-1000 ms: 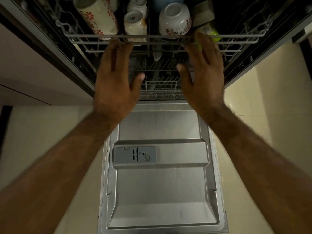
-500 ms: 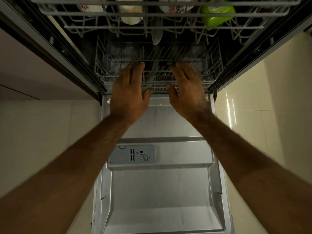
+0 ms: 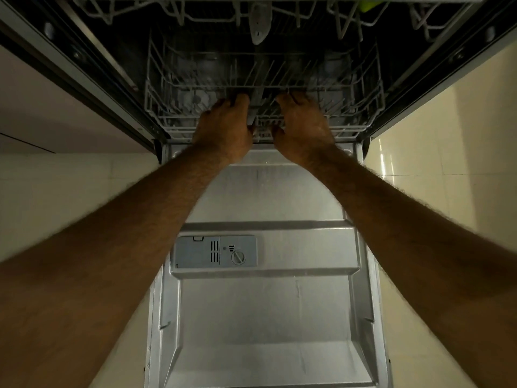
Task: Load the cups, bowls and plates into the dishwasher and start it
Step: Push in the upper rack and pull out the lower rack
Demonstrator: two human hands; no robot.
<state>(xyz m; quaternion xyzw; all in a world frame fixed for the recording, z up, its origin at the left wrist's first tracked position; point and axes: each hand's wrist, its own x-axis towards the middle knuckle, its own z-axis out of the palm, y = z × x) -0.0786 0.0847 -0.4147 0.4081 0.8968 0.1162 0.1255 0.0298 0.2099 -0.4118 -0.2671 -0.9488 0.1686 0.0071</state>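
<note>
Head view: the grey wire lower rack (image 3: 366, 113) sits inside the tub of the open dishwasher (image 3: 84, 78), in the upper middle of the frame. Its front rail lies just behind the hinge of the lowered stainless-steel door (image 3: 265, 317). Both hands meet at the middle of that rail, side by side and just apart. A centred two-handed hold would probably let the rack roll straight out over the door, ready for plates. The left hand (image 3: 223, 127) has its fingers (image 3: 237, 99) curled over the front wires. The right hand (image 3: 303, 127) hooks the same rail likewise, thumbs pointing toward each other, so each grips the rack rather than lying flat. Along the top edge hangs the pale wire upper rack (image 3: 212, 19). A lime-green item (image 3: 373, 2) at upper right is cropped too far to identify. A grey plastic detergent dispenser (image 3: 215, 252) sits on the door, lower middle.
</note>
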